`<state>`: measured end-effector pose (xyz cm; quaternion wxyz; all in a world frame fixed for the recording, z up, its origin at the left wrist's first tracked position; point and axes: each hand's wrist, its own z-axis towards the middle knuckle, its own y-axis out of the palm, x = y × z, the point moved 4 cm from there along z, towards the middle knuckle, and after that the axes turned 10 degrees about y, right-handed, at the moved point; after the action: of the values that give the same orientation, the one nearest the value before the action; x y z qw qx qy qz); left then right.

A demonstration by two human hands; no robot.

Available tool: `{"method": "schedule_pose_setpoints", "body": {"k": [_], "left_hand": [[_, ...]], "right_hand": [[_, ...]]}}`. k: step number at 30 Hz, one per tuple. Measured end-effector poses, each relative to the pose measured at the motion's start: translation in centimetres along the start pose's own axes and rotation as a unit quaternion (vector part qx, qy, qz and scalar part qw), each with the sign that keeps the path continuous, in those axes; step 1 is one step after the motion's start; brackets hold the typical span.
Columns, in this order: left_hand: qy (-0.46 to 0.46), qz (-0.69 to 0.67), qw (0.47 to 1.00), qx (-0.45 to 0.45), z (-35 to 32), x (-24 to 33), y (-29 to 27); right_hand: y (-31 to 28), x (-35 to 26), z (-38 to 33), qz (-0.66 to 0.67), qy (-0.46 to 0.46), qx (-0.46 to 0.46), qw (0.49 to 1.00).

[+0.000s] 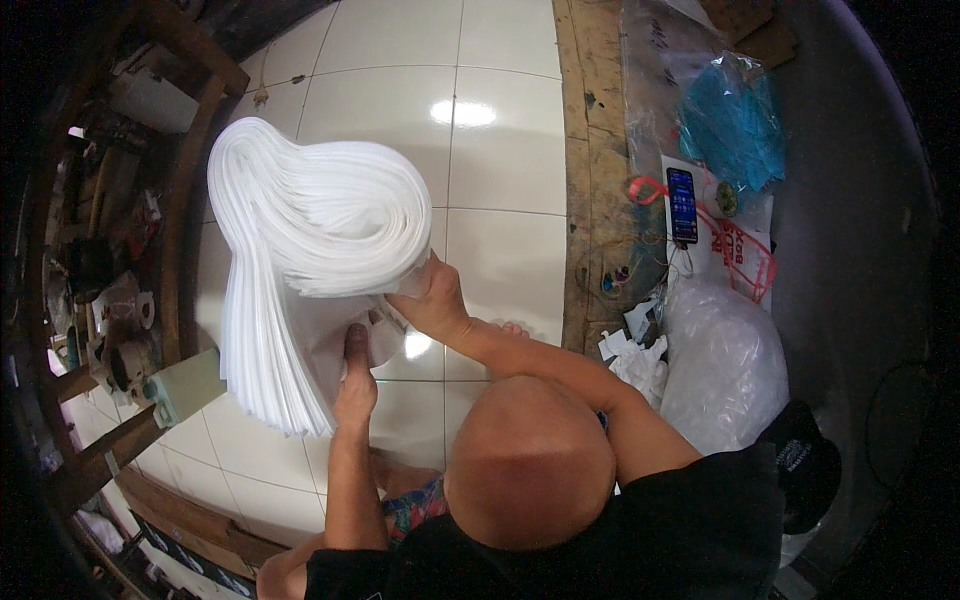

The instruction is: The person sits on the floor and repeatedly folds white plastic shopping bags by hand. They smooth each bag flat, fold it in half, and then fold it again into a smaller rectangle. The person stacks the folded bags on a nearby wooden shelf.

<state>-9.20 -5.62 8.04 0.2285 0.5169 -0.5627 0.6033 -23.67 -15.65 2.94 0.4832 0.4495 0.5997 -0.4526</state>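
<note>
A thick stack of thin white sheets point(330, 200), likely foam or soft plastic, is bent over into a loose roll in front of me. Its loose edges fan downward on the left side. My right hand point(437, 298) grips the near right edge of the rolled part, its fingers partly hidden behind the sheets. Below the roll, my left hand point(357, 385) holds the inner side of the hanging sheets, thumb pointing up and the other fingers mostly out of sight.
White floor tiles point(505, 140) lie beneath. A wooden shelf frame point(190, 210) with clutter stands at left, a pale green block point(185, 388) beside it. Along the right wooden board point(592, 200) are a phone point(682, 205), blue plastic point(735, 120), a clear plastic bag point(725, 360) and a black cap point(800, 468).
</note>
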Motion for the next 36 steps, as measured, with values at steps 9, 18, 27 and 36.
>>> {"method": "schedule_pose_setpoints", "body": {"k": [9,18,27,36], "left_hand": [[-0.094,-0.424,0.894,0.110,2.9,3.5,-1.4],[-0.284,-0.587,0.756,0.044,9.4,1.1,-6.5],[-0.406,-0.542,0.733,0.060,8.5,-15.6,-6.1],[-0.418,-0.546,0.725,0.047,8.5,-19.2,-5.1]], "right_hand": [[-4.0,-4.5,4.7,-0.053,0.035,-0.003,0.998],[-7.6,-1.6,13.7,-0.149,0.245,-0.217,0.933],[-7.1,5.8,15.1,-0.312,0.217,-0.159,0.911],[5.3,3.5,5.0,-0.444,-0.405,-0.298,0.742]]}}
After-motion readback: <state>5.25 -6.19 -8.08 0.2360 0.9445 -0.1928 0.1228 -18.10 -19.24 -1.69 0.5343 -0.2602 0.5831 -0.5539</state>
